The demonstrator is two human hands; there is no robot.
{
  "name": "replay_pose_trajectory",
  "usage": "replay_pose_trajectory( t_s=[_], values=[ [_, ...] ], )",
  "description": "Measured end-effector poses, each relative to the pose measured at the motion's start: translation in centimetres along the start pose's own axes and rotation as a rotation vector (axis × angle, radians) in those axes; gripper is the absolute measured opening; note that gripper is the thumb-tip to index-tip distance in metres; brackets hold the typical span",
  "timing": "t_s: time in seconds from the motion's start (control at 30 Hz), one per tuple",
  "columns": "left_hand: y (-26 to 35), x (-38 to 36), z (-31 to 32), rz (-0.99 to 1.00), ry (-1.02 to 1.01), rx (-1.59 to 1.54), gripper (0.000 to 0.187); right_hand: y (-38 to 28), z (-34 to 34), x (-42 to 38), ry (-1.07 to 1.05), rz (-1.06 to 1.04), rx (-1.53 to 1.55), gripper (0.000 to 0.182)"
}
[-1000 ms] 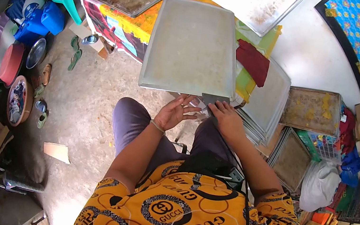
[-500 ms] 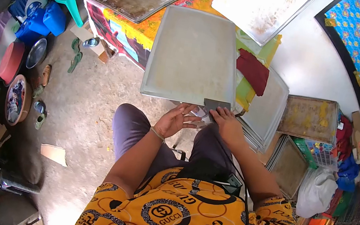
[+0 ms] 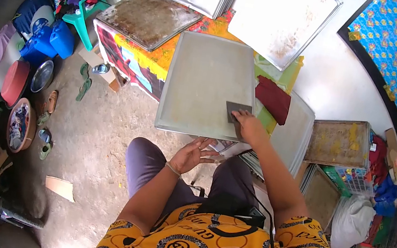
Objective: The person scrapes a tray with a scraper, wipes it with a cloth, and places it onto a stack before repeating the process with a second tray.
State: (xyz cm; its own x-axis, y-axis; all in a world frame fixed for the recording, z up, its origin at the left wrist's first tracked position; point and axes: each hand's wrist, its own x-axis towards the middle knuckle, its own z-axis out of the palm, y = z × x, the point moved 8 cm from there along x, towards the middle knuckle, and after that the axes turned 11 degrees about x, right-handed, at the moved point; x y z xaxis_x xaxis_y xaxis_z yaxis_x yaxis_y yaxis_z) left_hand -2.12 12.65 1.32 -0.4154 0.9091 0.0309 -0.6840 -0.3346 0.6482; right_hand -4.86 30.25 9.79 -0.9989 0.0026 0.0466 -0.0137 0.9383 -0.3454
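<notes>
A large flat metal tray (image 3: 209,80) with a dull, greyish-beige face lies in front of me, its near end jutting out over my knees. My right hand (image 3: 251,127) grips a dark grey square of sandpaper (image 3: 233,110) and presses it on the tray face near the right corner. Below the tray's near edge, my left hand (image 3: 191,157) is open, palm turned up and fingers spread, with its fingertips right at the edge.
The tray rests on a table with a colourful cloth (image 3: 139,68). A stained brown tray (image 3: 148,18) and a maroon cloth (image 3: 272,99) lie on it. More trays (image 3: 284,134) are stacked at the right. A green chair (image 3: 85,29) stands at far left.
My right hand has slid the sandpaper from the tray's near edge a little way up onto its face. My left hand stays below the edge. The view has tilted up slightly.
</notes>
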Motion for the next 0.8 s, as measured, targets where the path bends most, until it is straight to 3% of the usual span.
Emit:
replay_pose_trajectory(
  t_s=[0.27,0.43,0.5,0.63,0.8],
  values=[
    [0.0,0.2,0.0,-0.021,-0.001,-0.009,0.057,-2.3,0.1,-5.7,-0.028,-0.032,-0.006,0.048],
    [0.1,0.1,0.4,-0.005,-0.024,-0.017,0.058,1.2,0.0,1.0,0.017,-0.023,0.078,0.048],
    [-0.2,0.0,0.2,-0.008,-0.006,-0.003,0.06,3.3,-0.6,4.8,0.078,-0.05,0.124,0.039],
    [0.1,-0.4,0.4,-0.024,0.011,0.057,0.066,4.4,-0.8,8.7,0.007,0.003,0.053,0.043],
    [0.4,-0.7,0.4,-0.027,0.016,0.065,0.068,2.2,0.3,1.7,-0.006,0.0,0.071,0.049]
  ],
)
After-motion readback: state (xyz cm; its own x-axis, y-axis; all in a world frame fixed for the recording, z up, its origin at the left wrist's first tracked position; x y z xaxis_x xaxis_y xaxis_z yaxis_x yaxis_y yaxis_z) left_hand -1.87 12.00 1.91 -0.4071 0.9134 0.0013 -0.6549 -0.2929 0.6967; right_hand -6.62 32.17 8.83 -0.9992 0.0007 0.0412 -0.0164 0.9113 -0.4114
